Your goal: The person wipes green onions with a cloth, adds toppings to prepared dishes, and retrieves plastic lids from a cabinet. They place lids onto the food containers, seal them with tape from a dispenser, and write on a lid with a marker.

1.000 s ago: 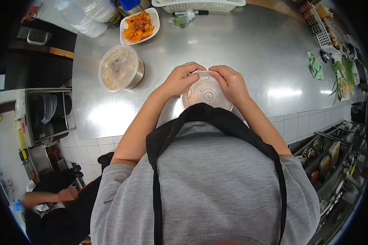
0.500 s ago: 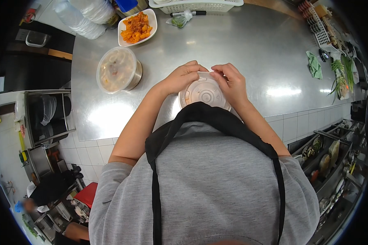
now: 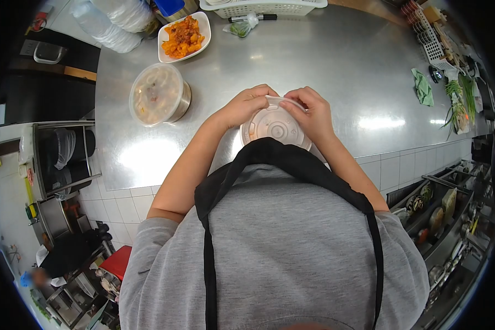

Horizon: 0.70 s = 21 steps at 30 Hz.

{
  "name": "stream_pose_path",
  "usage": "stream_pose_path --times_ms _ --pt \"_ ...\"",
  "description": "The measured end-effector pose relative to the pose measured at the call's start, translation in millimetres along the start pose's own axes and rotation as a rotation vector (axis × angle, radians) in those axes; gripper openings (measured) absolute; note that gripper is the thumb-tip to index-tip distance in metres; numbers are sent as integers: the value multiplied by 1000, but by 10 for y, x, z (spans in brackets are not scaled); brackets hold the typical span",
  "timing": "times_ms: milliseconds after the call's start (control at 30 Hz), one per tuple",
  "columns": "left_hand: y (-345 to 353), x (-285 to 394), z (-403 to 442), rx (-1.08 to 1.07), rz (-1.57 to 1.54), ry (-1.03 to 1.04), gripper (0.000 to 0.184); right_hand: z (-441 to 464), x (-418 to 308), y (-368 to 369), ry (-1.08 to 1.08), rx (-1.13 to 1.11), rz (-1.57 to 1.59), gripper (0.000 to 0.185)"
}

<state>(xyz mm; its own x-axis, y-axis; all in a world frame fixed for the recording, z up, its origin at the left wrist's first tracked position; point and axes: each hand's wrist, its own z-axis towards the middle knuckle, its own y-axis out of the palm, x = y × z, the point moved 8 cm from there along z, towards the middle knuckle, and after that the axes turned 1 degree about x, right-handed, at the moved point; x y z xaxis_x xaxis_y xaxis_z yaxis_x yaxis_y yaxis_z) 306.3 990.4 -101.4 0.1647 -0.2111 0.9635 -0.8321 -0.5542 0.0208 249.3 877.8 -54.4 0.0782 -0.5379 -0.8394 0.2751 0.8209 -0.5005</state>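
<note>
A round container with a translucent lid [image 3: 275, 124] rests on the steel table in front of my chest, its near side hidden by the black apron. My left hand [image 3: 249, 105] grips the far left of the lid's rim, thumb on top and fingers curled over the edge. On the far right of the same rim, my right hand [image 3: 310, 111] pinches the edge between thumb and fingers. Off to the left stands a second lidded round tub [image 3: 157, 94] with pale food inside, and behind it a white bowl [image 3: 184, 37] of orange-red food.
The steel table [image 3: 335, 71] carries a white basket [image 3: 269, 7], a black marker [image 3: 267, 17] and a small bag of greens [image 3: 241, 27] at the back. A green cloth [image 3: 423, 88] and long green vegetables [image 3: 455, 104] lie right. A person [image 3: 66, 256] is at lower left.
My right hand's fingers lifted slightly from the rim half a second ago and now press on it again. At lower left, a person's dark-clothed body and bare arm have moved out of view.
</note>
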Motion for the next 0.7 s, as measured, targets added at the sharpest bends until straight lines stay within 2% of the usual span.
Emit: stream_pose_path --times_ms 100,333,400,433,500,567,600,700 --pt "-8 -5 17 16 -14 8 26 -37 -75 -45 -124 92 -67 10" --pt "2 -34 32 12 -42 -10 25 -71 -147 -93 -181 156 -74 8" --pt "8 -12 25 14 -42 -6 24 -51 9 -49 43 92 81 9" --pt "2 5 19 19 -41 0 22 -35 28 -70 40 92 81 9" --pt "-16 -31 10 32 -38 8 22 27 108 23 66 -111 -8 11" --pt "-3 -77 -21 41 -36 12 23 93 55 16 50 -166 -50 12" --pt "-26 -71 -60 101 -133 32 24 104 22 38 35 -219 -92 13" --pt "-38 -83 -171 199 -293 76 25 99 -86 95 -81 -186 -112 15"
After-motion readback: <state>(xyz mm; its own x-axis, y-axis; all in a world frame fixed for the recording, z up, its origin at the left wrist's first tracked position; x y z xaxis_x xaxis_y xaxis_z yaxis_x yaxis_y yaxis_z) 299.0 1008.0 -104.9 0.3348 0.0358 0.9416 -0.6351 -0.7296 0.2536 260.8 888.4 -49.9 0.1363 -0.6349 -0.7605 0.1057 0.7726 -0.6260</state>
